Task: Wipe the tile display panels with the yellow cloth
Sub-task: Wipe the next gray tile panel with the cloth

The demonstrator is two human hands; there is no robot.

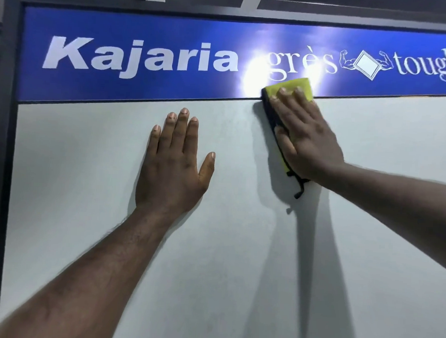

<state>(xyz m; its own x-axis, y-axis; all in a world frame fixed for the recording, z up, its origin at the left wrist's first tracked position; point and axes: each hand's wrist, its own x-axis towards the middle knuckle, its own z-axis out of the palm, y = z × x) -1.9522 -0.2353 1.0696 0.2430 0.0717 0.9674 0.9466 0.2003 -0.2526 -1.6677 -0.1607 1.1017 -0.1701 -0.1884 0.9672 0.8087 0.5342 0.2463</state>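
Observation:
A pale grey tile display panel (213, 245) fills most of the view. My right hand (305, 136) presses the yellow cloth (301, 86) flat against the panel's top edge, fingers straight, where the panel meets the blue header strip (146, 25). The cloth has a dark trim, and a dark end hangs out below my palm. My left hand (175, 164) lies flat on the panel with fingers spread, to the left of the cloth and a little lower.
The blue strip carries white lettering and a bright glare spot just left of the cloth. A dark metal frame (3, 108) runs down the left side and across the top of the panel.

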